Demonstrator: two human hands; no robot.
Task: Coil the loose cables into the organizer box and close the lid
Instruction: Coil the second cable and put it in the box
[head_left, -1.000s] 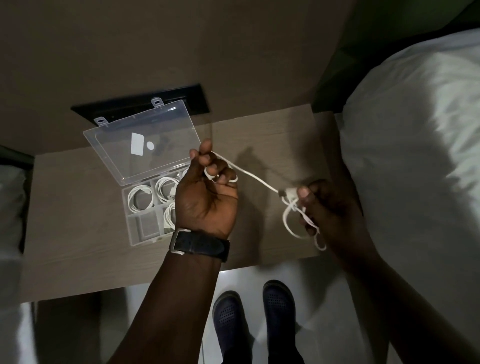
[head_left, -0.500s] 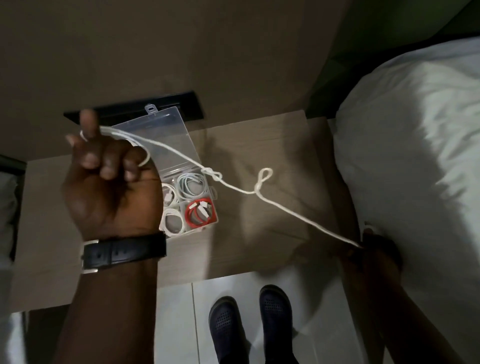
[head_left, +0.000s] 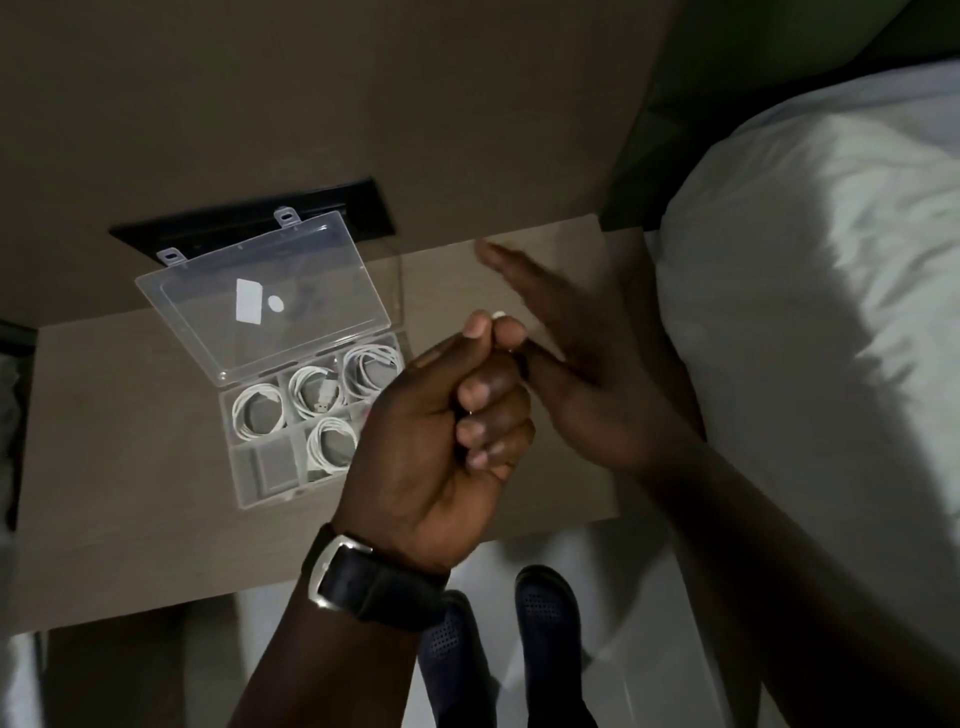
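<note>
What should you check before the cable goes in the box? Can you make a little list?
1. Organizer box lid open: ok, it stands tilted back.
2. Cable in hand: ok, the left hand is a closed fist with a white cable tip poking out by the thumb.
3. Cable fully coiled: cannot tell, the fist hides it.
4. Right hand free to help: ok, it is open and flat, blurred, beside the fist.
5. Free compartment: cannot tell; four hold white coils, and the left hand covers the near right part.
</note>
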